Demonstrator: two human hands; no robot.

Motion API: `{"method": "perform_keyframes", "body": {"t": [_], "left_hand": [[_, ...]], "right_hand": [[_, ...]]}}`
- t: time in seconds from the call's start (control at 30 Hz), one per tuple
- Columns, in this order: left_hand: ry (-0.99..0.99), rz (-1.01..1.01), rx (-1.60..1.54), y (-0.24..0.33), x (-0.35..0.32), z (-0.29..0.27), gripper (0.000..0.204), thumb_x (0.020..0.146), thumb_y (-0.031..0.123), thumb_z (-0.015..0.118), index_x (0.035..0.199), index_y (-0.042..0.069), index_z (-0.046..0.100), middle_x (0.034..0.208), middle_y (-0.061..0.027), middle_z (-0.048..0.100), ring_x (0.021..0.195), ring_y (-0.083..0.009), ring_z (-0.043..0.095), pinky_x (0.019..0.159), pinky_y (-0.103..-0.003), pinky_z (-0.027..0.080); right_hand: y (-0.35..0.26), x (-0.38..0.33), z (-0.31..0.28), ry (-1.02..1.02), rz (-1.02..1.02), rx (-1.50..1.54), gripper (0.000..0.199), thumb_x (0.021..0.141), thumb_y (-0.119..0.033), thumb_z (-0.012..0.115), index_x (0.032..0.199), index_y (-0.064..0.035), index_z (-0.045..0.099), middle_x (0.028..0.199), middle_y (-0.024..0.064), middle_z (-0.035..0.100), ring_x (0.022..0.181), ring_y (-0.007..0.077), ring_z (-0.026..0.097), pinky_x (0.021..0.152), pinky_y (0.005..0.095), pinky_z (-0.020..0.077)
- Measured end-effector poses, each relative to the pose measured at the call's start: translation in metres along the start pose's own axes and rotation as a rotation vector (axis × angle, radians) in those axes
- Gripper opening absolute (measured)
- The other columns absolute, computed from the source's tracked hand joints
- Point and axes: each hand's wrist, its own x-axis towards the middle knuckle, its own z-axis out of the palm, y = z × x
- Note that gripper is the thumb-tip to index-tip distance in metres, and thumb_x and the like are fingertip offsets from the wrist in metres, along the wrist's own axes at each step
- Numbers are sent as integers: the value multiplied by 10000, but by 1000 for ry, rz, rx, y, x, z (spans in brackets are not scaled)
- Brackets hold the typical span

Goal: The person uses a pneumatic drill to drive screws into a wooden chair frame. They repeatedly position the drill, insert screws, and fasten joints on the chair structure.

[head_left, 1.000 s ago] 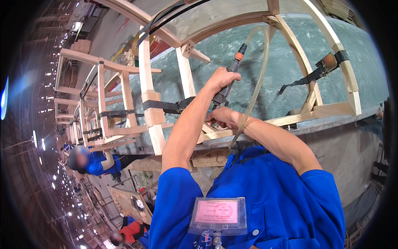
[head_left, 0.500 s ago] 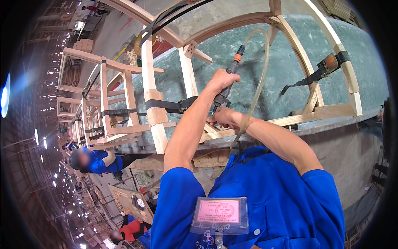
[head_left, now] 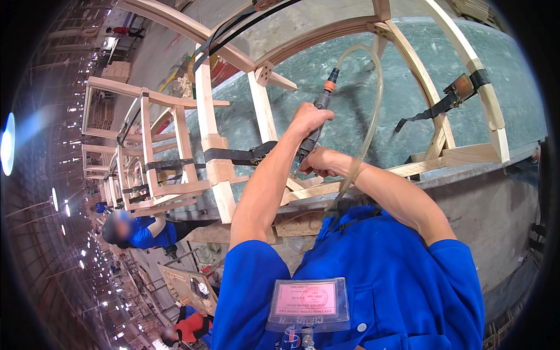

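Observation:
My left hand [head_left: 311, 118] is wrapped round the dark body of a pneumatic screwdriver [head_left: 312, 141], held at a slant with its tip toward me. A clear air hose [head_left: 378, 96] loops from its orange-ringed end over my right forearm. My right hand [head_left: 321, 161] is closed beside the driver's tip, fingers curled together; what they pinch is hidden. Both hands are over the near rail of a pale wooden chair frame [head_left: 315, 191]. A black ratchet strap [head_left: 236, 155] runs round its left leg, over a cardboard pad [head_left: 217, 158].
The frame stands on a green-topped workbench [head_left: 496, 114]. Another strap buckle [head_left: 461, 87] hangs on the right-hand leg. More strapped wooden frames [head_left: 169, 146] line up at the left, where a person in blue [head_left: 149, 229] stands. Another person in red [head_left: 189, 326] is at the lower left.
The driver and my left hand have shifted slightly toward the left and the tool tilts a little differently. My right hand stays close by the tip. The whole view has moved slightly.

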Motion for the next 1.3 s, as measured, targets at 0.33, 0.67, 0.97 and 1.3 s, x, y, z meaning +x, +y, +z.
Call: {"method": "perform_keyframes", "body": {"t": [0.33, 0.67, 0.97, 1.3], "left_hand": [[-6, -25, 11, -4, -1, 0, 342, 628, 292, 801, 709, 8, 628, 691, -89, 626, 594, -191, 597, 548, -373, 470], [-45, -2, 11, -6, 0, 5, 340, 622, 282, 810, 706, 7, 627, 683, -80, 619, 591, -186, 586, 552, -367, 469], [-61, -16, 64, -5, -1, 9, 352, 622, 297, 810, 701, 2, 637, 702, -94, 636, 608, -188, 601, 563, -365, 472], [-75, -20, 79, -4, -1, 10, 352, 625, 298, 803, 713, 0, 637, 715, -95, 635, 619, -192, 598, 572, -367, 470]], "right_hand": [[-2, -3, 0, 26, 5, -127, 99, 790, -138, 605, 699, -101, 588, 550, -3, 468, 429, 84, 329, 383, 296, 178], [24, 31, 3, -186, -111, -256, 101, 889, -106, 574, 899, -57, 661, 735, 29, 656, 517, 107, 469, 446, 287, 366], [20, 27, 0, -156, -169, -538, 206, 932, -216, 592, 1010, -57, 697, 823, 39, 726, 594, 136, 573, 511, 324, 447], [14, 18, -4, -116, -230, -666, 195, 847, -131, 590, 996, -50, 687, 826, 44, 725, 543, 166, 540, 512, 354, 438]]}}
